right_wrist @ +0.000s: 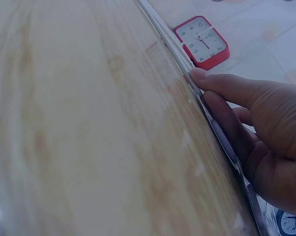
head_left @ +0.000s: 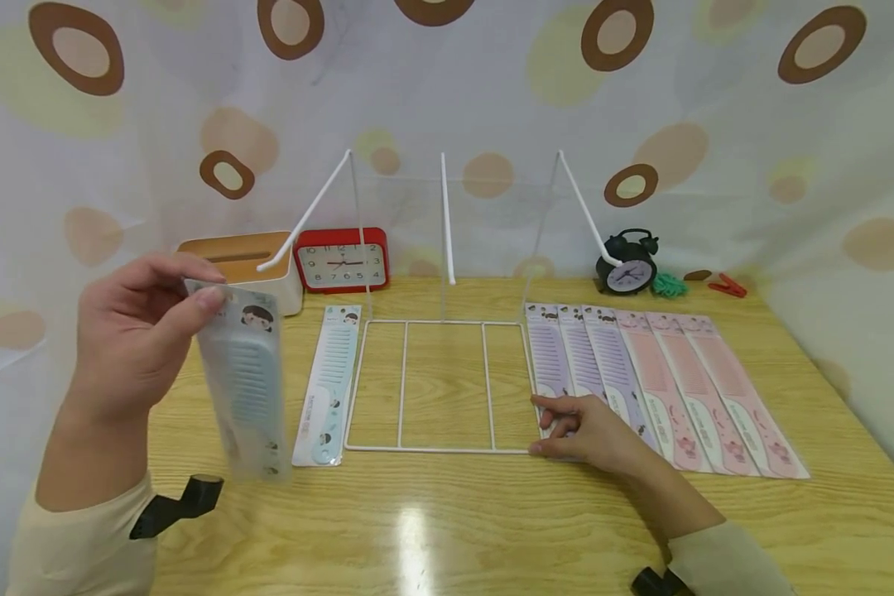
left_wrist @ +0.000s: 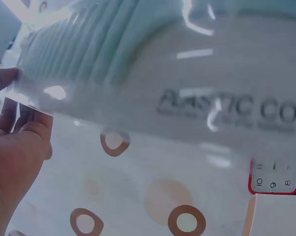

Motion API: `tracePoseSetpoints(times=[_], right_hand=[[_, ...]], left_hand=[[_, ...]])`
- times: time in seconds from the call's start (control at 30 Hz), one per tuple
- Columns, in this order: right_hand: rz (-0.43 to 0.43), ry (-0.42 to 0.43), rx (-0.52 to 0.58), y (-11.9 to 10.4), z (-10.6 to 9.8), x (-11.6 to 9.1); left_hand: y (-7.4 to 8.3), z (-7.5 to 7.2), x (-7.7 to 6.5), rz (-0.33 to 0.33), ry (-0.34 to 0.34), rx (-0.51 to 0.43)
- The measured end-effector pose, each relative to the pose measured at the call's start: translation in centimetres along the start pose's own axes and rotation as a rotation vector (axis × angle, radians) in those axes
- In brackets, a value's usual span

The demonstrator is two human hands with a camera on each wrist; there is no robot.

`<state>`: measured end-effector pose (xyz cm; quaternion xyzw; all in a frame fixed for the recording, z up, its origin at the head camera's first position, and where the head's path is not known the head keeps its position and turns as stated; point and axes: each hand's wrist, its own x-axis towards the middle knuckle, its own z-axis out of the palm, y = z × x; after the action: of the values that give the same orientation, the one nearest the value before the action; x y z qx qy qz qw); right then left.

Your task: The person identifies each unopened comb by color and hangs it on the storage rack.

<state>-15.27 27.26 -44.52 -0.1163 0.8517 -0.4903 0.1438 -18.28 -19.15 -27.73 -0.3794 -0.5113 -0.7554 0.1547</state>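
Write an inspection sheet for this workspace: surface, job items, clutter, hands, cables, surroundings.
Surface: wood-grain table, glare at front.
Job items: packaged blue comb raised; second blue comb left of the white wire rack; three purple and three pink combs right of it.
Clutter: slotted-lid box, red clock, black alarm clock, green bundle, red clip.
Hands: left hand pinches the raised comb's package; right hand touches the rack's near right corner, grip unclear.
Cables: nothing seen.
Surroundings: patterned cloth behind.

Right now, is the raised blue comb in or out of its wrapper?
In: the blue comb shows through its clear wrapper, which the left hand pinches.
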Motion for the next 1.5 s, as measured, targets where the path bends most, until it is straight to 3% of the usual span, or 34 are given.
tracePoseSetpoints(times=[0.13,0.3,0.67,0.93,1.1,1.23,1.37,1.5], right_hand=[[0.006,0.002,0.002,0.0,0.0,0.0],[-0.003,0.006,-0.002,0.0,0.0,0.0],[-0.014,-0.002,-0.01,-0.2,0.1,-0.1],[-0.017,-0.006,-0.009,-0.1,0.1,-0.1],[0.005,0.004,-0.014,-0.1,0.0,0.0],[-0.006,-0.005,-0.009,0.0,0.0,0.0],[-0.006,-0.009,0.001,-0.2,0.0,-0.2],[-0.003,-0.007,0.015,-0.3,0.0,-0.2]], left_hand=[[0.4,0.9,0.8,0.007,0.02,-0.038],[0.4,1.0,1.5,-0.036,0.023,-0.058],[-0.1,1.0,1.8,-0.105,0.02,-0.039],[-0.5,1.3,1.9,-0.166,0.014,0.149],[-1.5,1.3,2.4,-0.215,0.065,0.24],[-2.3,1.4,3.5,-0.273,0.094,0.364],[-3.3,1.2,5.1,-0.357,0.069,0.466],[-4.5,0.8,6.8,-0.412,0.061,0.474]])
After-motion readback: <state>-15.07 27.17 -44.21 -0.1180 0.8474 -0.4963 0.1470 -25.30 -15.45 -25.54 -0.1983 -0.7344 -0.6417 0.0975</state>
